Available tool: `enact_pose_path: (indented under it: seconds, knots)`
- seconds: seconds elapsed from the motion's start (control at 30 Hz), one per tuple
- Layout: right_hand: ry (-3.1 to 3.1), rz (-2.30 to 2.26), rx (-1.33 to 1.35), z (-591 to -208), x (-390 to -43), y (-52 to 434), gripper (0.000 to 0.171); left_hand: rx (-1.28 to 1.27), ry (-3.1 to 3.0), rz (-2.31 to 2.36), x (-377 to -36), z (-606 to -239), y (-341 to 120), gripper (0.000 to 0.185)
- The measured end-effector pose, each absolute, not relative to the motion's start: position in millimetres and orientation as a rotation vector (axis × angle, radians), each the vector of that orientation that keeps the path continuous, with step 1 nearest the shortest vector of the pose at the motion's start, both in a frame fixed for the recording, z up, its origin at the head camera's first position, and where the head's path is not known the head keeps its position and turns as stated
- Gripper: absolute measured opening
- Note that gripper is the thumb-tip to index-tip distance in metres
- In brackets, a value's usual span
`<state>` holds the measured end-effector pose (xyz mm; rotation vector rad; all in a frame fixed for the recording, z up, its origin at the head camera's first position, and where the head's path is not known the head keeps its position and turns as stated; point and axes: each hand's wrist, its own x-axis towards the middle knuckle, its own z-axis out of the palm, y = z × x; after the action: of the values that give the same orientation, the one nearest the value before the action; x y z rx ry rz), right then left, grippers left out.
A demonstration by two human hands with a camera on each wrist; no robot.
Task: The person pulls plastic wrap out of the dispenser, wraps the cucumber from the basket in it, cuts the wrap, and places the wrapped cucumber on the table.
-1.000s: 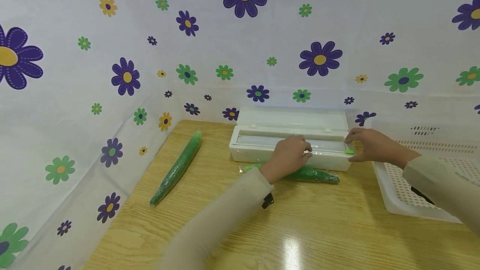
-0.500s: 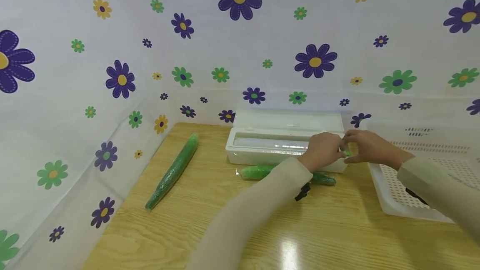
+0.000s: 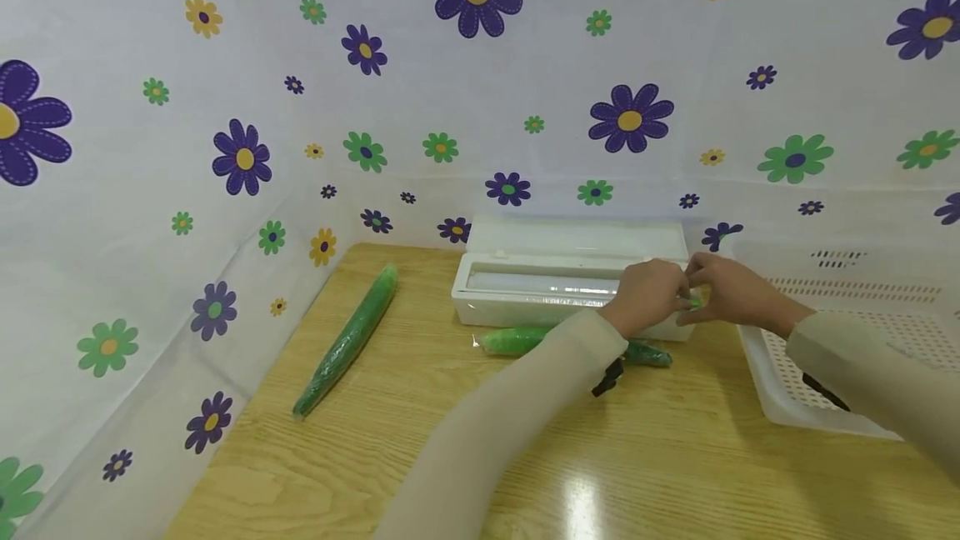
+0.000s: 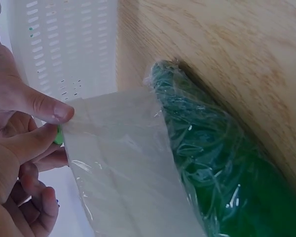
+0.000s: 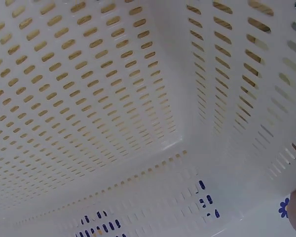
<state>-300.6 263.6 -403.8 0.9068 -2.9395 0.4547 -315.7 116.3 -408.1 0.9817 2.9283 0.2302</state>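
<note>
A white cling film dispenser box (image 3: pixel 495 311) stands against the back with its lid (image 3: pixel 577 236) raised and a film roll (image 3: pixel 525 282) inside. At its right end my left hand (image 3: pixel 647 294) pinches a small green slide cutter (image 4: pixel 58 135), mostly hidden by the fingers. My right hand (image 3: pixel 731 290) grips the same end, its thumb (image 4: pixel 54 108) on the box's front. Clear film lies over the front face. A film-wrapped cucumber (image 3: pixel 513 342) lies along the box's front, partly behind my left forearm. Only a fingertip of the right hand shows in the right wrist view.
Another wrapped cucumber (image 3: pixel 348 340) lies slanted on the wooden table (image 3: pixel 420 407) at the left. A white perforated basket (image 3: pixel 776 394) stands at the right under my right forearm. A flower-print cloth (image 3: pixel 420 90) lines the back and left sides.
My left hand has moved right along the box from its middle to the right end, beside my right hand. The right hand stays at that end.
</note>
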Motion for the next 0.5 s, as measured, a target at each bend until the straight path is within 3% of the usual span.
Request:
enact_pose_path:
  seconds: [0.5]
  knots:
    - [-2.922,0.463,0.881,-404.9,-296.7,258.1,0.031,1.127,2.892,-0.103,-325.3,-409.7,111.7,0.023]
